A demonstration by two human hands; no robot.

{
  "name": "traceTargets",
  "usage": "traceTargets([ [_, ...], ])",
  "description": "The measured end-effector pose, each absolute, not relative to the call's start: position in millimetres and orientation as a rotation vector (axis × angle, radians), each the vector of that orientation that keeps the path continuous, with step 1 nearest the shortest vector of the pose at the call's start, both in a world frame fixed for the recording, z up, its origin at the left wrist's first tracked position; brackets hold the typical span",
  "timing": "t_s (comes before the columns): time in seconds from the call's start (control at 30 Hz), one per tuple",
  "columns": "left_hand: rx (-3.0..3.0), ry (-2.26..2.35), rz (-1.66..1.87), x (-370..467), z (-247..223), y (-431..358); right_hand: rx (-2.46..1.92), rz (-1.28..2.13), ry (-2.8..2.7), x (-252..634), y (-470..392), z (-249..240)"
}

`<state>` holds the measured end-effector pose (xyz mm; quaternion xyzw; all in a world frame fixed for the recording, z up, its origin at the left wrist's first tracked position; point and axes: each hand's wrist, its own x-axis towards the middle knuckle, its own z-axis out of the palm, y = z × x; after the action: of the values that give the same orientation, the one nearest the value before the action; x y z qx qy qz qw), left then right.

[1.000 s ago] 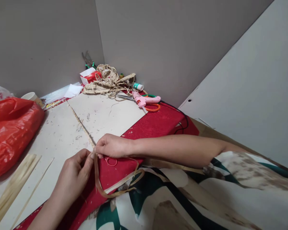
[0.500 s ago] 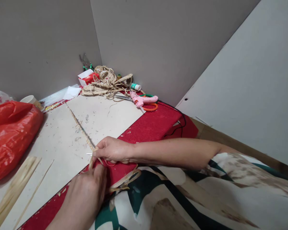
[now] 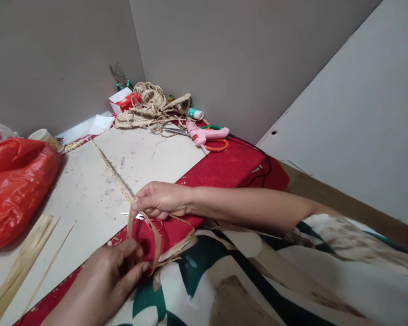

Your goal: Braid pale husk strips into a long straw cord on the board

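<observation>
Right hand (image 3: 160, 199) pinches rough braid (image 3: 114, 174); loose strands (image 3: 157, 242) flat, seemingly papery.

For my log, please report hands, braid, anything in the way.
Right hand pinching braid. Left hand half open by loose strands. Possible snag: red-handled tool near right hand.

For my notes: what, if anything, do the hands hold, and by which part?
Right hand: the braid, pinched at its near end. Left hand: cannot tell.
</observation>
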<state>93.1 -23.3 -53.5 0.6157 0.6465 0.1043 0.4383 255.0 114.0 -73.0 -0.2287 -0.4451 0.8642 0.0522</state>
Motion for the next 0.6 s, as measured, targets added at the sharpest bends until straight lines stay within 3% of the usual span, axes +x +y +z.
traceTargets([
  [0.17, 1.779, 1.553, 0.006, 97, -62, -26, -0.559, 2.711, -1.249, 257, 121, -75],
  [0.43, 1.901, 1.392, 0.073, 98, -59, -26, -0.501, 2.740, -1.262, 256, 124, -74],
  [0.6, 1.815, 1.528, 0.200, 93, -52, -36, -0.517, 2.732, -1.288, 257, 126, -72],
])
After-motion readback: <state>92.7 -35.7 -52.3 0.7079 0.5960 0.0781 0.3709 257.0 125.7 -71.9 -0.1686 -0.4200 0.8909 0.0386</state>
